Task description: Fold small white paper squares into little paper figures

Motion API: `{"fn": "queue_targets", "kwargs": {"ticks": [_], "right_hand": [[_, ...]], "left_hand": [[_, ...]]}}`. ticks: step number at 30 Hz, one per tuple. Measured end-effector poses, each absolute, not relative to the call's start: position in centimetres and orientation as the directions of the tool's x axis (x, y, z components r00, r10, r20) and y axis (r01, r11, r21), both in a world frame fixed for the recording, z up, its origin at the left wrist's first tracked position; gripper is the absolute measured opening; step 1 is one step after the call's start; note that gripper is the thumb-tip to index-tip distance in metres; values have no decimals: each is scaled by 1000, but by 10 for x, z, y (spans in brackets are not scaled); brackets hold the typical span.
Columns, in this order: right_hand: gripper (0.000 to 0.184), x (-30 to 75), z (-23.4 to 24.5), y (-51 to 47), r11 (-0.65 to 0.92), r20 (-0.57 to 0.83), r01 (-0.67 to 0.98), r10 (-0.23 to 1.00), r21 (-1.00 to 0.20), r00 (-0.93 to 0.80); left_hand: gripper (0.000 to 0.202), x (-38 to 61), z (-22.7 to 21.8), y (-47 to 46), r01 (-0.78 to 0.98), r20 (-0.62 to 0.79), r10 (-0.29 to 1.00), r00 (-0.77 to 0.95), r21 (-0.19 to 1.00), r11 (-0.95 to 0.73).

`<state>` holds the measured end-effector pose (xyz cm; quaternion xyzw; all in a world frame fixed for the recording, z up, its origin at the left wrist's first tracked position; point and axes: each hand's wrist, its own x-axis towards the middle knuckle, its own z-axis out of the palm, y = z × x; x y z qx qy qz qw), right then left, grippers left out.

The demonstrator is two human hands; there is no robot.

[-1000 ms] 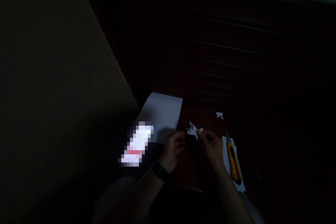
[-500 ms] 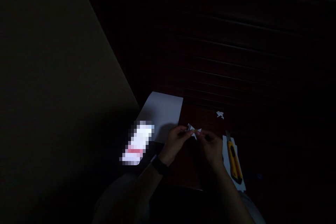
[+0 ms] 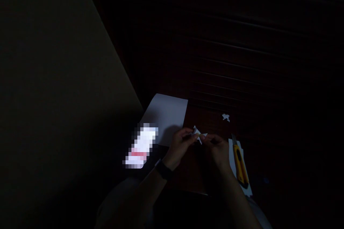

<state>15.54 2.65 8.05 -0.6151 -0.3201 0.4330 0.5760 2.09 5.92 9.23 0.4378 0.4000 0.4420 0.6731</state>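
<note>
My left hand [image 3: 177,148] and right hand [image 3: 219,152] — each grip pinched on the folded paper [image 3: 196,130] — hold it well in from the bench's [image 3: 188,179] near edge; uneven pulling could tear it. Drifting right, the right hand could catch the cutter's [image 3: 239,164] bared blade [image 3: 233,139]. Since a second ago, the left thumb has come onto the paper.

Folded paper [image 3: 197,131] in 2 hands [image 3: 178,147] [image 3: 219,151]

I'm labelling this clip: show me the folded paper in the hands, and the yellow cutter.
Folded paper [image 3: 197,131], head view: white upper part.
Yellow cutter [image 3: 240,165], head view: middle of the handle.
</note>
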Motion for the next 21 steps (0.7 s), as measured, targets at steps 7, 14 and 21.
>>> {"fn": "queue_targets", "kwargs": {"ticks": [7, 14, 21], "right_hand": [[27, 156, 74, 26, -132, -172, -126, 896, -983, 409], [26, 156, 73, 24, -156, -220, -213, 921, -964, 322], [28, 154, 71, 24, -163, -240, -251, 920, -954, 312]], "left_hand": [[28, 24, 91, 60, -187, -132, 958, 254, 965, 183], [25, 24, 90, 62, -147, -90, 976, 200, 982, 121], [23, 23, 93, 62, -141, -89, 981, 171, 983, 113]]}}
